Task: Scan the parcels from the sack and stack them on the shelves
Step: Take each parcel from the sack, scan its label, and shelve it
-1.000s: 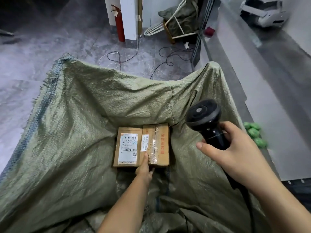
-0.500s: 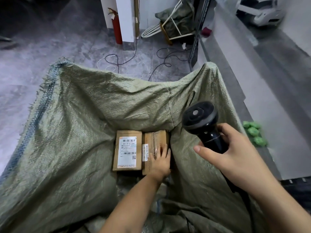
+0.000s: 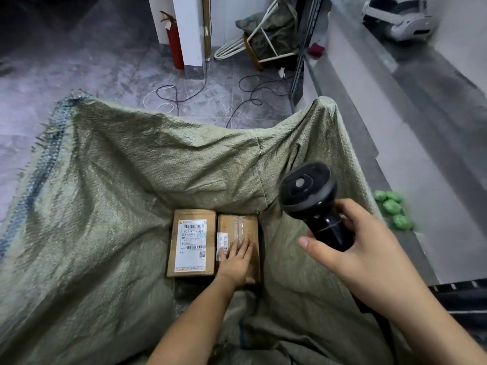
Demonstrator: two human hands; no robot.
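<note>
Head view, looking down into an open green woven sack [image 3: 126,196] spread on a grey tiled floor [image 3: 52,83]; its far rim stands up and its right edge is draped against a grey shelf unit [image 3: 411,143]. Contents visible at the bottom of the sack: two brown cardboard parcels side by side, touching along their long edges. Left parcel [image 3: 191,243] lies flat w/ a large white shipping label facing up, barcodes at top and bottom. Right parcel [image 3: 238,233] is taped along its top and carries a narrow white label at its left edge. Left hand [image 3: 235,259] rests palm-down on the near half of the right parcel, fingers together and extended flat, not curled round it; the left parcel is just beside this hand, untouched. Right hand [image 3: 361,248] is closed round the handle of a black barcode scanner [image 3: 311,198], held above the sack to the right of the parcels, head tilted toward them, well apart from both. Bkgd: red fire extinguisher [image 3: 174,46] by a white pillar [image 3: 188,32], loose cables [image 3: 184,96] on the floor, small green objects [image 3: 392,209] on the shelf.
</note>
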